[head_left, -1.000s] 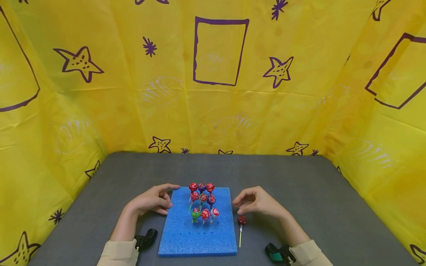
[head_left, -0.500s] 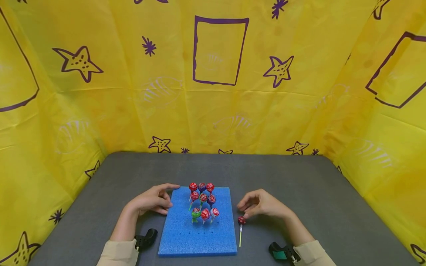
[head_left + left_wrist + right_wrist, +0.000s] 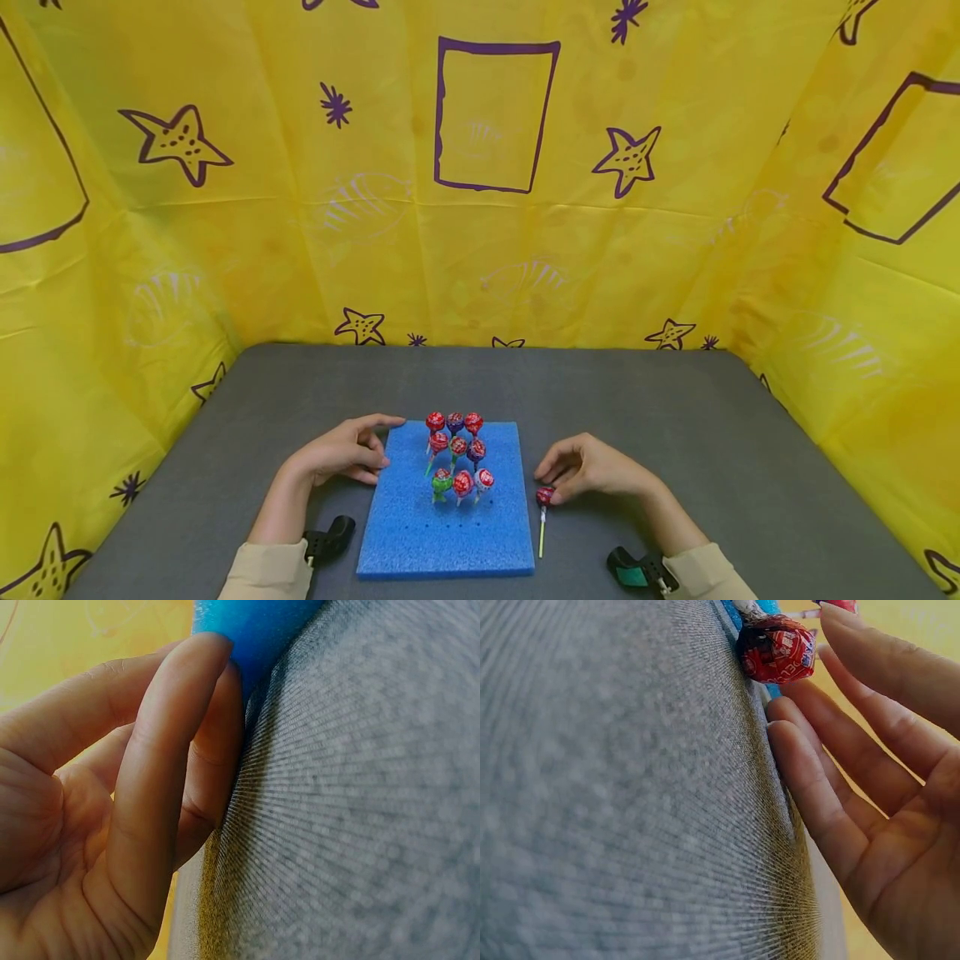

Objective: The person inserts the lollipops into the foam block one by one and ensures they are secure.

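Note:
A blue foam board (image 3: 450, 550) lies on the table, with several wrapped lollipops (image 3: 462, 483) standing upright in it in three rows. My left hand (image 3: 337, 450) rests against the board's left edge, its index finger reaching to the far left corner. In the left wrist view the thumb (image 3: 161, 742) meets the blue foam. Right of the board, a red-wrapped lollipop (image 3: 545, 497) with a pale yellow stick lies on the table. My right hand (image 3: 600, 467) is at its head, thumb and fingers spread around the candy (image 3: 776, 649) without a visible pinch.
Small holes (image 3: 447, 526) run in a row across the near part of the board. The grey table (image 3: 720, 433) is backed and flanked by a yellow printed curtain (image 3: 480, 267). Black straps with camera mounts sit at both wrists.
My right hand has moved slightly right and toward me, from beside the board's edge down to the loose lollipop's head. The left hand and the board stay put.

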`<move>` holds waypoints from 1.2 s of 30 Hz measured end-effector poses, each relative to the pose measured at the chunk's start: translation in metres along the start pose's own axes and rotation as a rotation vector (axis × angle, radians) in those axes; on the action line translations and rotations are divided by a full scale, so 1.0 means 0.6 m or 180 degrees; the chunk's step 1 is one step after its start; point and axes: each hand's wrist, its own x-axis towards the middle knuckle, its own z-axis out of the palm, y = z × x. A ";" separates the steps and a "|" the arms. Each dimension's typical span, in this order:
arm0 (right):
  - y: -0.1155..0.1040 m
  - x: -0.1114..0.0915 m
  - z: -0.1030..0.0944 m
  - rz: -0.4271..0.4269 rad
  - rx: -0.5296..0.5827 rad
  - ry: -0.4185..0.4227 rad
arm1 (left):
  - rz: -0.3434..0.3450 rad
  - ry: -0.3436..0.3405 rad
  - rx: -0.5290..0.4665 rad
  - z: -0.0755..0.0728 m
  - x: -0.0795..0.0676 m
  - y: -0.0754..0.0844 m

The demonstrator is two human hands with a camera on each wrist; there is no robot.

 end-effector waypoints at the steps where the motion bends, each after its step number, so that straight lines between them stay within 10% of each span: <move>1: -0.001 0.000 0.000 0.0005 -0.0008 -0.0010 | 0.0002 0.0001 0.0000 0.000 0.000 0.000; 36: -0.004 0.001 0.005 0.0147 -0.0231 -0.0200 | 0.0033 -0.0016 0.0011 0.000 -0.001 -0.001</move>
